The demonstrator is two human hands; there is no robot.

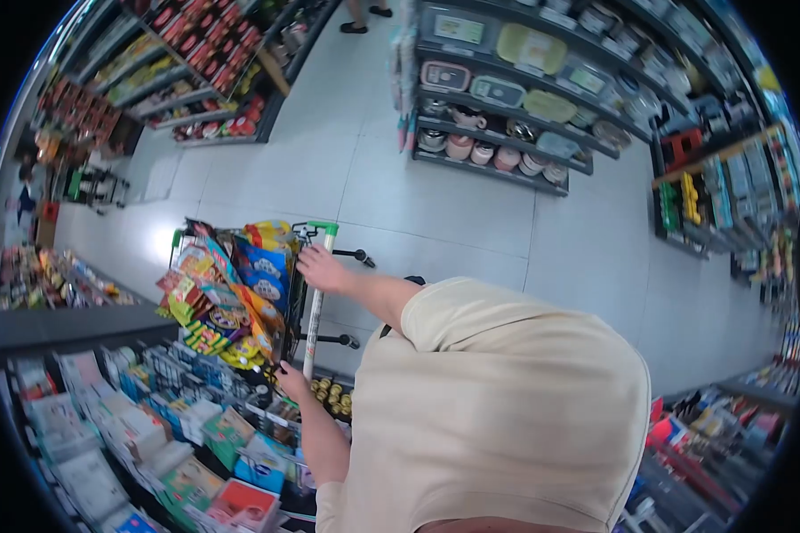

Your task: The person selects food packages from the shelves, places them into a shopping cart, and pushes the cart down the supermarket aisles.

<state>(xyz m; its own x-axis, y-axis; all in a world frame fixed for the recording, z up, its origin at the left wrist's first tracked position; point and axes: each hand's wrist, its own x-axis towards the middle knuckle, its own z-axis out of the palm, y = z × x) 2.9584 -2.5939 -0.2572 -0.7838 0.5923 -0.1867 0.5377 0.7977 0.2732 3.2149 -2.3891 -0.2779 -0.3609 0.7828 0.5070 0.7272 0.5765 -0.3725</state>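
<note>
A shopping cart (295,306) stands in front of me, its pale handle bar (314,322) with a green end cap crossing near my body. Over the upper part of the bar lies my right hand (326,270), fingers curled across it toward the basket. My left hand (294,384) is closed at the bar's lower end, beside the cart's corner; its fingers show only in part. Bright snack bags (225,306) in yellow, orange and brown heap above the cart's rim. Blue bags (263,274) lie on the side nearest the handle.
Boxed goods (164,426) fill a shelf close along my left side. Food containers and jars stand on a shelf unit (507,107) to the right. Ahead are snack racks (191,67) and another cart (96,185). A person's feet (356,27) show on the tiled floor (418,213).
</note>
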